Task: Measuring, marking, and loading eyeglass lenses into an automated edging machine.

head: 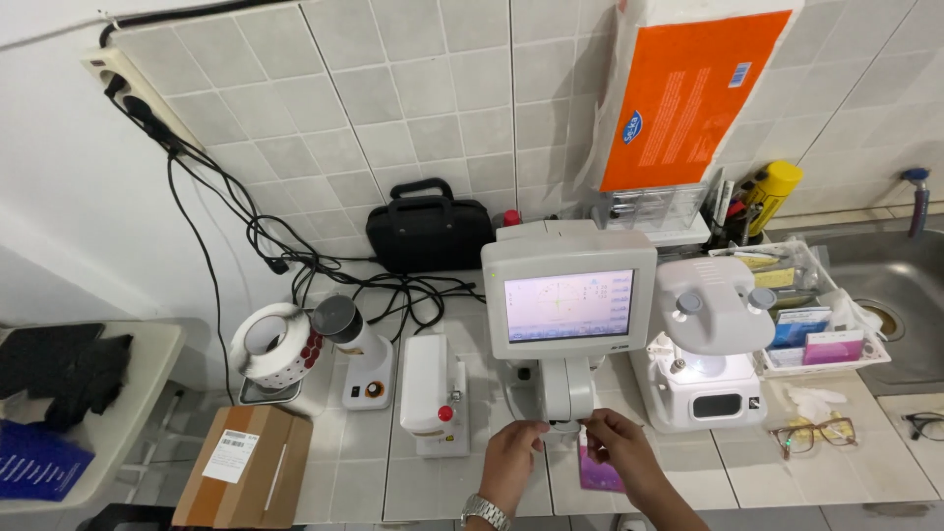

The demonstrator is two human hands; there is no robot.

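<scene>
Low centre of frame, left hand (513,454) & right hand (619,447), each w/ fingertips pressed together, pinch a small, thin, clear lens (567,430) at the base of the white screen-topped machine (568,313) on the tiled bench (442,487).

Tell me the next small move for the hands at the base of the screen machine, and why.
Probably nudge the piece a little further in under the measuring head. Both the left hand and the right hand pinch something small at the base of the white screen machine; what it is I cannot tell. The screen is lit and a purple card lies below.
</scene>
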